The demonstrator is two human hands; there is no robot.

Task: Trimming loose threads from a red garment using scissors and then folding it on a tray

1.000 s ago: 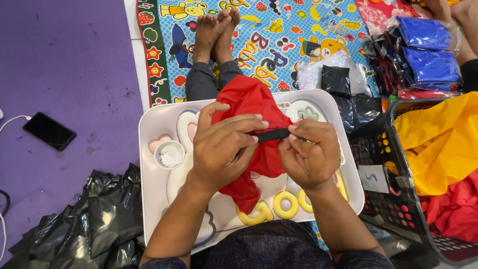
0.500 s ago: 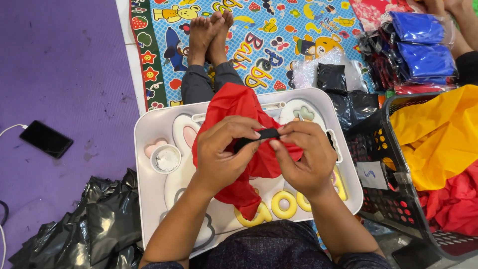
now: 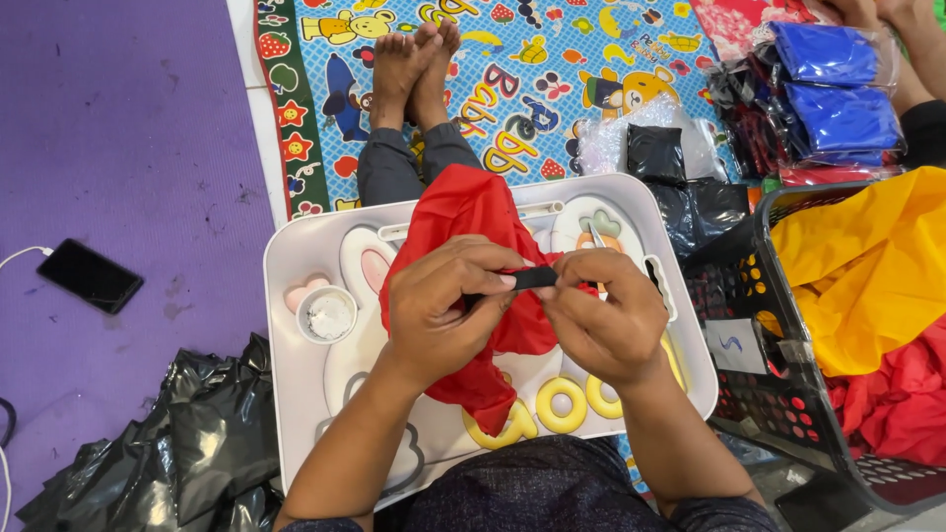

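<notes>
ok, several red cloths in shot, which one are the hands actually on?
The red cloth draped over the white lap tray, pinched by left hand and right hand. The other red fabric lies untouched in the black basket.

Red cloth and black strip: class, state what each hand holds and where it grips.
Both the left hand and right hand pinch the black strip at its ends, with the red cloth bunched beneath their fingers.

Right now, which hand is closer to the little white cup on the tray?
Left. The left hand grips the red cloth just right of the white cup; the right hand sits farther right, across the tray.
</notes>
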